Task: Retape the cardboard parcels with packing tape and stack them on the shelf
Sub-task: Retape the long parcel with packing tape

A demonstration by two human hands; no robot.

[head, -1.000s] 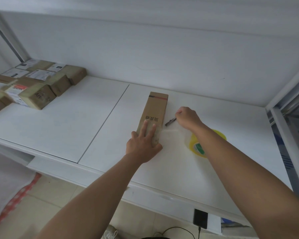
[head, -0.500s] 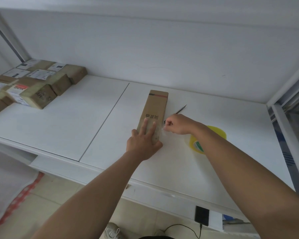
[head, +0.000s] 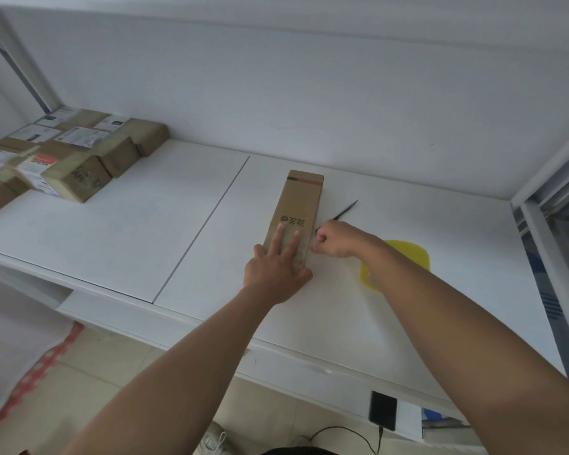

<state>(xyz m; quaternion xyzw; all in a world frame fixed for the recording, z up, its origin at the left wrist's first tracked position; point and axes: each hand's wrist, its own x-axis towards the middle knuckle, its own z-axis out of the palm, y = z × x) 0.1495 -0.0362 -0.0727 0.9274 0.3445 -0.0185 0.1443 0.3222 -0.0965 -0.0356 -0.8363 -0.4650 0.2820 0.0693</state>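
Observation:
A long narrow cardboard parcel [head: 301,198] lies lengthwise on the white shelf [head: 128,231]. My left hand [head: 276,267] presses flat on its near end, fingers straight. My right hand [head: 337,239] is curled in a fist against the parcel's right edge. It grips a thin dark blade tool [head: 345,210] whose tip points away to the right. A yellow roll of packing tape [head: 408,254] lies on the shelf behind my right forearm, partly hidden by it.
Several taped parcels [head: 73,152] with white labels are grouped at the shelf's far left. A metal shelf upright [head: 546,251] stands at the right. A black phone [head: 382,410] with a cable hangs below the shelf's front edge. A shoe shows on the tiled floor.
My right hand has moved left and nearer, up to the parcel's right edge, and the blade now points away to the right. My left hand has stayed on the parcel.

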